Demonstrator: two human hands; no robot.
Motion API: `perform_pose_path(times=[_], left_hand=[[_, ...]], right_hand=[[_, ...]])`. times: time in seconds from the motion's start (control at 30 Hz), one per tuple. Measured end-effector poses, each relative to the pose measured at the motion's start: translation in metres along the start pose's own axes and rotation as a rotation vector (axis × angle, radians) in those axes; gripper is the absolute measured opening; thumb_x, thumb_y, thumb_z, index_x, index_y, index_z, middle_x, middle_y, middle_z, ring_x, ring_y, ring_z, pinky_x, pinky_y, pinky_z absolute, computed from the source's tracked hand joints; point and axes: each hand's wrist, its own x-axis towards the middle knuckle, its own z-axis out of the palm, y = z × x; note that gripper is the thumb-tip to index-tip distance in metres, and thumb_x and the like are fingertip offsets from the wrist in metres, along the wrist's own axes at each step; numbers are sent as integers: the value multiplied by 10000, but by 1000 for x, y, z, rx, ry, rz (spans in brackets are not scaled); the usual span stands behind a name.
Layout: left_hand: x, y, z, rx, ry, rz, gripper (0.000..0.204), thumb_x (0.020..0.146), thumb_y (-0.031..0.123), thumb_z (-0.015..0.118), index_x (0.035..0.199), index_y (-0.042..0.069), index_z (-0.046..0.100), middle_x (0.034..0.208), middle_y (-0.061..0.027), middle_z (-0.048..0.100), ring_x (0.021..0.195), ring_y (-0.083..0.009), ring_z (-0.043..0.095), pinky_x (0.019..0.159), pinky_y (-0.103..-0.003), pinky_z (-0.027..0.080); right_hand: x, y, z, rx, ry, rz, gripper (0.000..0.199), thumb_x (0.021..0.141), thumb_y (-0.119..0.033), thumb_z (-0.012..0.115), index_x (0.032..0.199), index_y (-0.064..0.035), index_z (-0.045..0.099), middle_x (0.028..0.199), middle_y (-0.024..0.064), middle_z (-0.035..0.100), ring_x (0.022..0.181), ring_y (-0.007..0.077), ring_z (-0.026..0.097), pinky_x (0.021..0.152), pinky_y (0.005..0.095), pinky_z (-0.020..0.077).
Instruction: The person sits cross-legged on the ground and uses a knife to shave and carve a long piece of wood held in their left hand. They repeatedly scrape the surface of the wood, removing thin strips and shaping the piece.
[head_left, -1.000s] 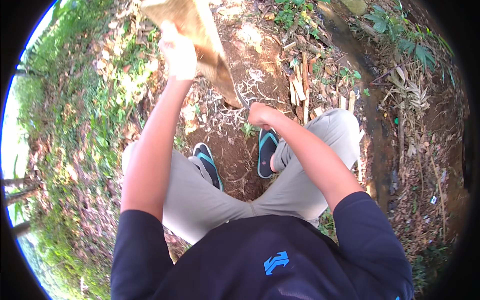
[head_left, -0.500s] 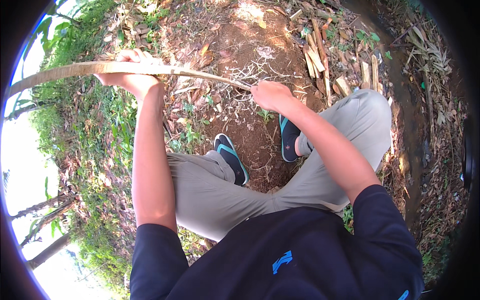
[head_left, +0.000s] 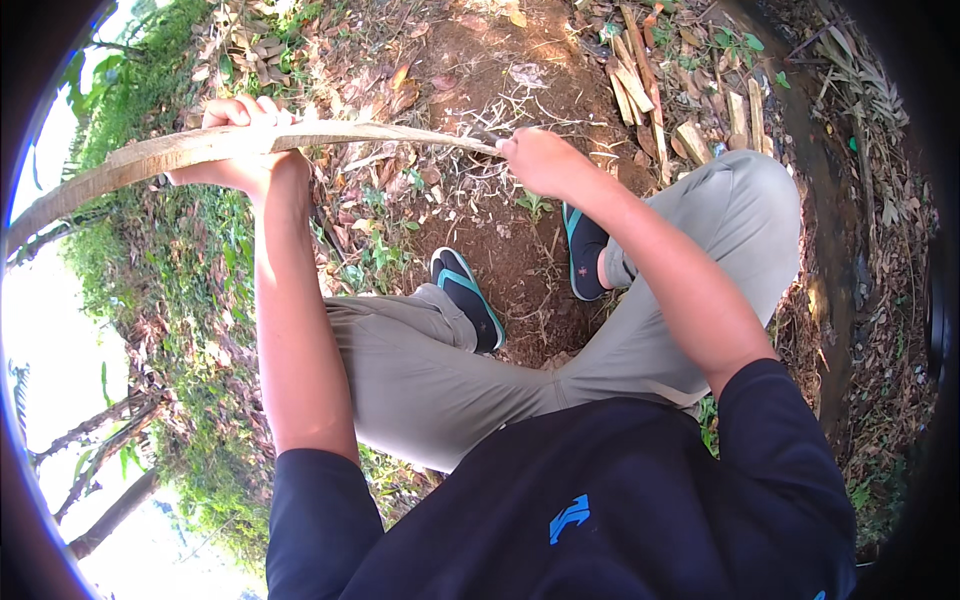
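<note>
A long, pale wooden strip (head_left: 180,152) stretches from the left rim toward the middle of the view, broad at the left and narrowing to a thin right end. Its curve is at least partly from the lens. My left hand (head_left: 245,130) grips it partway along, with fingertips showing past its far edge. At the thin end, my right hand (head_left: 545,163) is closed with the tip at its fingers. A small dark sliver shows beside those fingers, too little to identify. Pale shavings (head_left: 520,130) lie on the soil just beyond my right hand.
Split wood pieces (head_left: 630,80) lie beyond my right knee, and shorter ones (head_left: 738,120) stand nearer it. My feet, in dark flip-flops (head_left: 468,300), rest on brown soil (head_left: 530,330). Leaf litter and green plants cover the left side. A dark wet channel (head_left: 835,260) runs along the right.
Both hands and the strip have shifted slightly up in the view, the left hand also a little left. The strip's broad part looks wider now. Both hands keep their places on it.
</note>
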Motion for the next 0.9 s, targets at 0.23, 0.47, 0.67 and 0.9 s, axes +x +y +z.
perform_pose_path(times=[0.23, 0.47, 0.67, 0.9], left_hand=[[33, 8, -43, -135, -433, -200, 350, 933, 376, 512, 708, 121, 425, 584, -27, 457, 543, -184, 464, 569, -324, 428], [42, 12, -50, -151, -372, -268, 288, 899, 195, 486, 632, 146, 389, 545, -10, 438, 532, -168, 425, 587, -303, 406], [48, 13, -69, -128, -293, -304, 311, 877, 185, 507, 586, 155, 403, 508, 9, 429, 517, -147, 406, 590, -292, 393], [52, 6, -65, -139, -352, -309, 306, 877, 197, 515, 585, 147, 437, 515, 13, 446, 520, -142, 420, 599, -288, 397]], right_hand=[[21, 30, 59, 395, -104, 176, 419, 1012, -308, 349, 1003, 40, 583, 726, 178, 632, 561, 301, 628, 568, 439, 509], [24, 31, 141, 650, 73, 47, 394, 994, -340, 338, 967, -33, 583, 868, 191, 635, 863, 382, 610, 813, 473, 439], [10, 15, 133, 897, -72, 100, 337, 994, -321, 364, 957, -37, 542, 676, 85, 558, 553, 209, 546, 544, 395, 434], [8, 19, 128, 851, -61, 70, 349, 994, -325, 358, 936, -32, 539, 698, 108, 559, 599, 248, 558, 600, 423, 443]])
